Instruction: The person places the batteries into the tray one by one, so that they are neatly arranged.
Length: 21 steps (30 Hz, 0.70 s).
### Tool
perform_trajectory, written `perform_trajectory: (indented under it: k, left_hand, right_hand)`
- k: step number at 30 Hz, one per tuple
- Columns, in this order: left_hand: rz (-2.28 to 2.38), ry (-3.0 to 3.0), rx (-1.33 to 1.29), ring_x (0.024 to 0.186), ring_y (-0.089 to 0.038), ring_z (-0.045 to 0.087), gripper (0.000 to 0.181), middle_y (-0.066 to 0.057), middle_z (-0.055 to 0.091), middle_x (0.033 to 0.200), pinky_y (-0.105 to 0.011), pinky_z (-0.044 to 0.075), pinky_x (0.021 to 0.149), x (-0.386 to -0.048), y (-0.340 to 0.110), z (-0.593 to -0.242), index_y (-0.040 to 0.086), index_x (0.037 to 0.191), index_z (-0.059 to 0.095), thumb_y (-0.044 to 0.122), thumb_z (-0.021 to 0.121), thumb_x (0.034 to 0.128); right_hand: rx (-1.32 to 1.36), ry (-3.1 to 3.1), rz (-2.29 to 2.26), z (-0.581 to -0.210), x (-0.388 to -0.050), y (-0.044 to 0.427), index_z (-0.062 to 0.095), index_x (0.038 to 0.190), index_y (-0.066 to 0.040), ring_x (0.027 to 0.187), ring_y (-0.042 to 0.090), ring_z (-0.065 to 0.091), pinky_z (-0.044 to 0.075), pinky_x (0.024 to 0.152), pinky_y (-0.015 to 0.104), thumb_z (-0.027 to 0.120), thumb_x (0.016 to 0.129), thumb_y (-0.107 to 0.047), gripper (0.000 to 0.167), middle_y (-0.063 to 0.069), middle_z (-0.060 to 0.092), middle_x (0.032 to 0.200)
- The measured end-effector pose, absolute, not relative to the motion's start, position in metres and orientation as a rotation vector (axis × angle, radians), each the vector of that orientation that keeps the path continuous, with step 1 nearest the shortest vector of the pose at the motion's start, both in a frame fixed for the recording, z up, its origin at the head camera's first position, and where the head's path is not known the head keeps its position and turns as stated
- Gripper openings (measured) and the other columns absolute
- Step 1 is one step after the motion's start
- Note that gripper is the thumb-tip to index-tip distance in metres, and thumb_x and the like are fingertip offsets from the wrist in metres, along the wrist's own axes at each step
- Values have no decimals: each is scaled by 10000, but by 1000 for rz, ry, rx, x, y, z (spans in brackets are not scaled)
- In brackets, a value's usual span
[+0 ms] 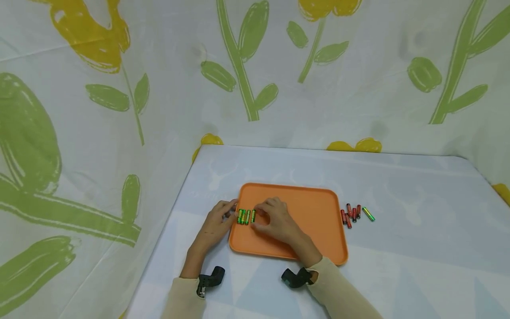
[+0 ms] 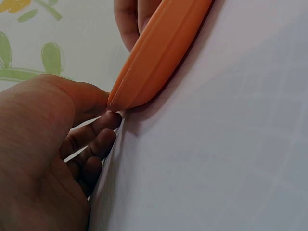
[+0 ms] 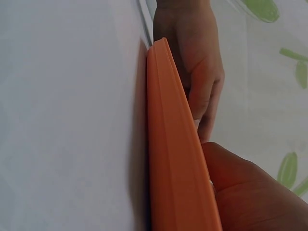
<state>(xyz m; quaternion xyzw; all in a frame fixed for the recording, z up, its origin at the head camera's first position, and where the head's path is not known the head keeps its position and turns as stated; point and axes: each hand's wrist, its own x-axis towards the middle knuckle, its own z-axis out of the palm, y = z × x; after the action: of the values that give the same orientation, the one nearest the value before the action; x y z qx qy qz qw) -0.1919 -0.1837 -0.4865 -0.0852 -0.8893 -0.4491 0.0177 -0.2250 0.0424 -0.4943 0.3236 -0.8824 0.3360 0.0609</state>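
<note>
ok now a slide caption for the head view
Left hand at the tray, right hand at green batteries inside, red batteries outside.

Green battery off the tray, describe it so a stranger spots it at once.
Find the orange tray on the table. Just past its right edge lies a cluster of red batteries. The green battery lies slanted on that cluster's right, the only green one there.

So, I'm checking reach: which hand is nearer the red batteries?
Right. The right hand is over the tray, left of the red batteries; the left hand is at the tray's left edge, farther from them.
</note>
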Motion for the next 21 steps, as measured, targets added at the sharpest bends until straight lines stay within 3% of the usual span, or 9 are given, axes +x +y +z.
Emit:
perform_trajectory:
  k: [21]
  left_hand:
    - [-1359,-2819,-224,972,-171,518,447,-38,577,1203,-375,430,812,-191,-183,-487,112,1466,526,193,583,1030]
  right_hand:
    - [985,-2658,966,-473,-211,55,702,1147,-70,968,195,453,321,793,385,824,842,-293,398,25,577,988]
